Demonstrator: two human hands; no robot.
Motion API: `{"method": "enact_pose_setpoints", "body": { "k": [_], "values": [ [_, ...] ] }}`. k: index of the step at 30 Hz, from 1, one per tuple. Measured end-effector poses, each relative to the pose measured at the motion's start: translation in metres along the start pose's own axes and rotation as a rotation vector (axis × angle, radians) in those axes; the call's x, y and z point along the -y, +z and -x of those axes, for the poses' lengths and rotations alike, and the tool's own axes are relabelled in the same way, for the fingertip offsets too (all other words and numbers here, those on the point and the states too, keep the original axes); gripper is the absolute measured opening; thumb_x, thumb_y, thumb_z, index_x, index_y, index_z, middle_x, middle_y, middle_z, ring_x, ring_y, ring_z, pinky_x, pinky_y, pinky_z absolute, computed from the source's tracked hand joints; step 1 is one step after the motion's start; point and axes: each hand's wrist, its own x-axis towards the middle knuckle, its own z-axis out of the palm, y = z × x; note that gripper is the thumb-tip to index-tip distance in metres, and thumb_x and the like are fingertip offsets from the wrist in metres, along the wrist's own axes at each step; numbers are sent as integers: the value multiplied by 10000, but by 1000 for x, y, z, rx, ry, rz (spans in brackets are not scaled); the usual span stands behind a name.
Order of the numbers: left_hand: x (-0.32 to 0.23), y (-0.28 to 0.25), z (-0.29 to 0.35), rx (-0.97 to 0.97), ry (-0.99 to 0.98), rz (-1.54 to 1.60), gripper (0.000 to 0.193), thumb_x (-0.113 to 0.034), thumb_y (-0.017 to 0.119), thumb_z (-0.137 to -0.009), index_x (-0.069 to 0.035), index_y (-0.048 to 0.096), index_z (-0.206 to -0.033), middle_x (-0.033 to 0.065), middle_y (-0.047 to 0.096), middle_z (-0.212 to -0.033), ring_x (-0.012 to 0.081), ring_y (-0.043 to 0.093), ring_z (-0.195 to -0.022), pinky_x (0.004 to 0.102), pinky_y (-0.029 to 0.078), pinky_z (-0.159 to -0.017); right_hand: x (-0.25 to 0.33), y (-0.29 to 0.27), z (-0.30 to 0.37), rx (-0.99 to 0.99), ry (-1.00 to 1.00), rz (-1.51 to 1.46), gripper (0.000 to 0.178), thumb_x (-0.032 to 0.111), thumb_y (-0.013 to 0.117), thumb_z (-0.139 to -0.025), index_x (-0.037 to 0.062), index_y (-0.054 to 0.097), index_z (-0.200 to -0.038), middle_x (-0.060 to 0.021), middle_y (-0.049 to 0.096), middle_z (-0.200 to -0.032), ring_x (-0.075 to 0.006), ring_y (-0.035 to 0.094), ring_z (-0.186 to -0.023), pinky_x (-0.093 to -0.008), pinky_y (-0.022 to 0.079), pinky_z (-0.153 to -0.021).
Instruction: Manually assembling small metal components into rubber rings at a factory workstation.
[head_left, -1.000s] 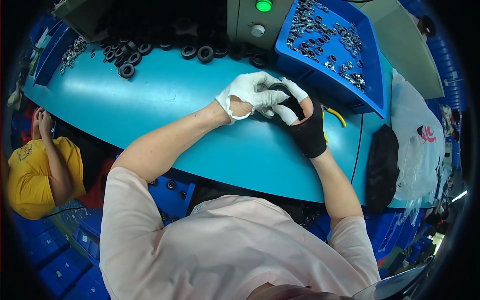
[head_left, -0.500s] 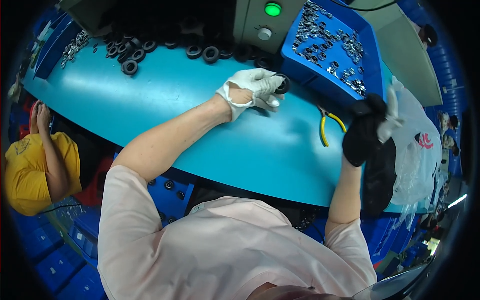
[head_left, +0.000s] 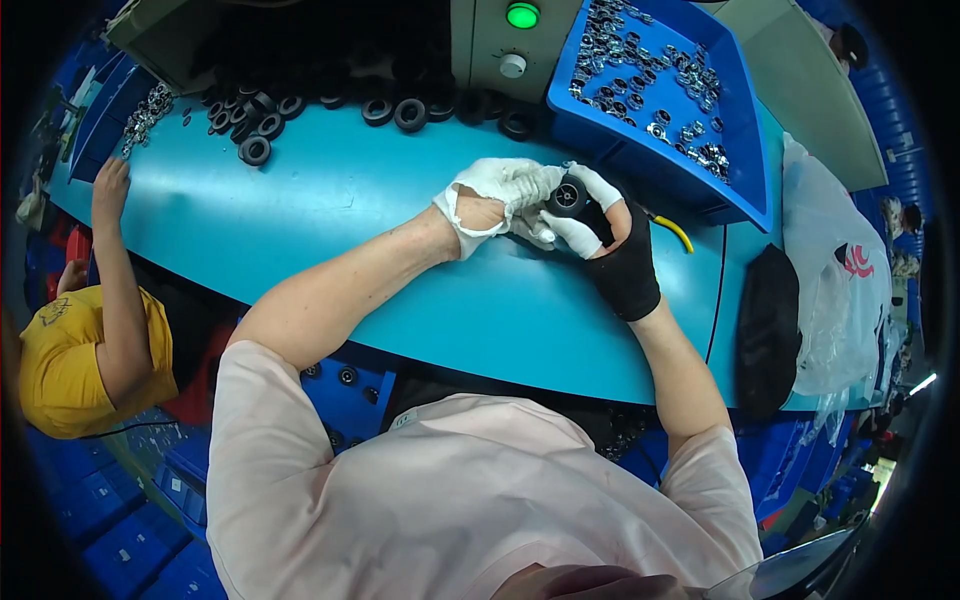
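A small black wheel (head_left: 569, 197) with a spoked hub is held above the teal table, its face turned up. My left hand (head_left: 500, 198), in a torn white glove, closes on the wheel's left side. Around its right side curl the thumb and forefinger of my right hand (head_left: 620, 245), which wears a black fingerless glove and white finger covers. Partly hidden behind the right hand lies a pair of pliers (head_left: 674, 234) with yellow handles. Beyond both hands, several black rubber rings (head_left: 410, 115) lie along the back of the table.
At the back right stands a blue bin (head_left: 660, 165) of shiny metal parts. A grey box (head_left: 490, 45) with a lit green button is beside it. A black cloth (head_left: 768, 330) and a clear plastic bag (head_left: 835, 280) lie right. A co-worker in yellow (head_left: 90, 350) sits left.
My right hand has come left from beside the plastic bag and now grips the wheel with my left hand. The co-worker's hand has reached forward to the metal parts at far left.
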Motion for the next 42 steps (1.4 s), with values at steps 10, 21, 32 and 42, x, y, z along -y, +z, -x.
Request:
{"method": "enact_pose_setpoints", "body": {
  "k": [10,21,32,42],
  "values": [
    [0,0,-1,5,32,-101,360,-286,605,-887,25,565,-1063,109,613,-931,201,639,-768,296,553,-643,7,-4,3,-30,-45,-59,501,110,757,-721,-3,558,-1166,-165,642,-941,-237,649,-806,-292,517,-687],
    [1,18,14,43,92,-264,345,-203,513,-932,41,482,-1174,110,575,-1015,191,609,-885,319,529,-722,2,1,13,-54,-77,-77,455,175,764,-699,-1,597,-1085,-166,620,-991,-295,610,-869,-330,487,-751],
    [-16,14,94,-273,181,-407,410,-252,552,-911,19,504,-1216,143,610,-1016,176,617,-826,295,529,-756,19,7,7,45,-193,-170,603,123,716,-774,78,460,-1318,-64,568,-758,-125,451,-563,-265,427,-558],
    [104,-124,315,-1,-541,-1325,376,-270,676,-803,-37,603,-1089,130,637,-966,291,620,-866,378,503,-764,15,22,12,83,-11,-79,403,150,653,-816,22,550,-1185,-214,577,-1152,-346,579,-1035,-350,453,-909]
  ]
}}
